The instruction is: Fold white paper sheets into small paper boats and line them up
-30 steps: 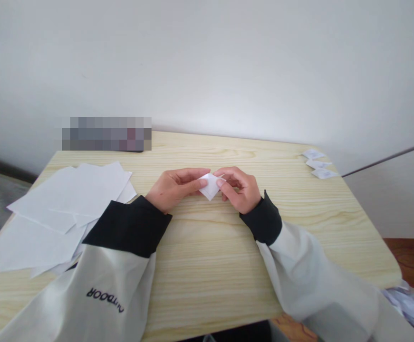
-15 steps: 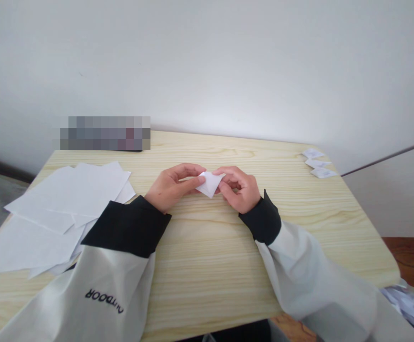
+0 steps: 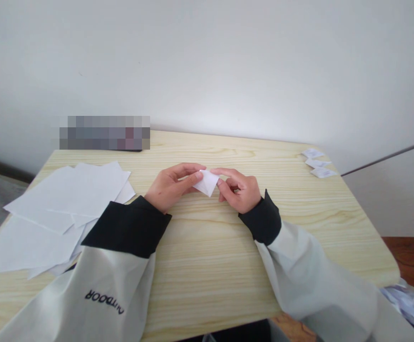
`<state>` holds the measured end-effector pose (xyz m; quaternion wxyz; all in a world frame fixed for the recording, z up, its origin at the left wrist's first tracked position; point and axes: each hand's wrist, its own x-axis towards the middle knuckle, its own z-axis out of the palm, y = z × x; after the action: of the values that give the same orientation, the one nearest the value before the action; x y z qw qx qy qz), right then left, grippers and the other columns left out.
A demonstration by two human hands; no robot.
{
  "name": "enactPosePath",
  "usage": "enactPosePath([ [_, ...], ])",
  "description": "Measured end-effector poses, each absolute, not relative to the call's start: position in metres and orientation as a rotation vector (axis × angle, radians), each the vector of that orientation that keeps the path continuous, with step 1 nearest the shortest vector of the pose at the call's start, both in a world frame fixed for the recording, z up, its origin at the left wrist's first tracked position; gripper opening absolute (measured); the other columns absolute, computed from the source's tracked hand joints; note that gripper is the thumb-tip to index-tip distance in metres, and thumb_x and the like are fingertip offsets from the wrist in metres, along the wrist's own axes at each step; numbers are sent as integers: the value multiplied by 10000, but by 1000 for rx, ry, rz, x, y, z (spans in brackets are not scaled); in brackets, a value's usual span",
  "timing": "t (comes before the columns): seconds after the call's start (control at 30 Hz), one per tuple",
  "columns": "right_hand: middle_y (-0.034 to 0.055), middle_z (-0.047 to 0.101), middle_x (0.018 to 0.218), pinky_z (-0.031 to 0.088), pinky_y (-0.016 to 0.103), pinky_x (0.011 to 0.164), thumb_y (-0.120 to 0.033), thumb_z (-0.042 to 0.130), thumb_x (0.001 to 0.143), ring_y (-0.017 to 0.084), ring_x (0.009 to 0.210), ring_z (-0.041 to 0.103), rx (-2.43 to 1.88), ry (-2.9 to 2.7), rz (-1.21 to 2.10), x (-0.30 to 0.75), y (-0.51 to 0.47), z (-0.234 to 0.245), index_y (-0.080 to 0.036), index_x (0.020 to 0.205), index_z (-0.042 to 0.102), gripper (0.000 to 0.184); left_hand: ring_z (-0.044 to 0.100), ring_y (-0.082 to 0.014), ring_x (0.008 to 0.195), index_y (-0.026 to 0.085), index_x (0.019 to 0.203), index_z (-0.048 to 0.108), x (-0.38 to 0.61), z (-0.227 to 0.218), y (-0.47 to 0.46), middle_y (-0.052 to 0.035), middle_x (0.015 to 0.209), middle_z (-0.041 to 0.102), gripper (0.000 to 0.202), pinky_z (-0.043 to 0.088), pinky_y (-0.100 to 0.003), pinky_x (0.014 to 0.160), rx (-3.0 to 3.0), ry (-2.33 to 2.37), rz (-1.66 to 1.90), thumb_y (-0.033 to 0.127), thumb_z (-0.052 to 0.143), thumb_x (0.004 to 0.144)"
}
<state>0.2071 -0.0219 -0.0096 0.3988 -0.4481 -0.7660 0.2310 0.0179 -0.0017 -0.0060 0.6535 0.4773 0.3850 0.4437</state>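
A person's left hand and right hand meet over the middle of a pale wood worktop. Each pinches one side of a small white folded paper between thumb and fingertips, its lower point aimed at the wood just below. Both hands are closed on it, with the wrists resting on the worktop. The fold in hand looks best served by lining the edges up exactly, holding one side firm and running a fingertip along the crease, since so small a piece could slip askew. Loose white sheets lie fanned well to the left of the left hand. 3 small folds sit in a row far right of the right hand, near the corner. No box, tray or bin shows: all the paper lies loose.
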Motion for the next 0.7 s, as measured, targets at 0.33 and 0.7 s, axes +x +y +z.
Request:
enactPosePath([
  [0.33, -48, 616, 464, 419, 150, 413, -241, 501, 866, 63, 354, 538, -1114, -1908, 597, 207, -22, -10, -168, 1030, 651, 234, 625, -178, 828, 177, 853, 699, 18, -7, -2, -44, 918, 687, 299, 536, -314, 761, 1118, 904, 1011, 371, 789, 644],
  [0.7, -34, 626, 483, 410, 151, 386, -234, 497, 853, 70, 350, 534, -1113, -1841, 762, 205, -24, -9, -146, 1050, 628, 252, 631, -205, 876, 167, 857, 695, 18, -7, -2, -58, 947, 691, 330, 532, -322, 790, 1199, 922, 1000, 405, 782, 644],
])
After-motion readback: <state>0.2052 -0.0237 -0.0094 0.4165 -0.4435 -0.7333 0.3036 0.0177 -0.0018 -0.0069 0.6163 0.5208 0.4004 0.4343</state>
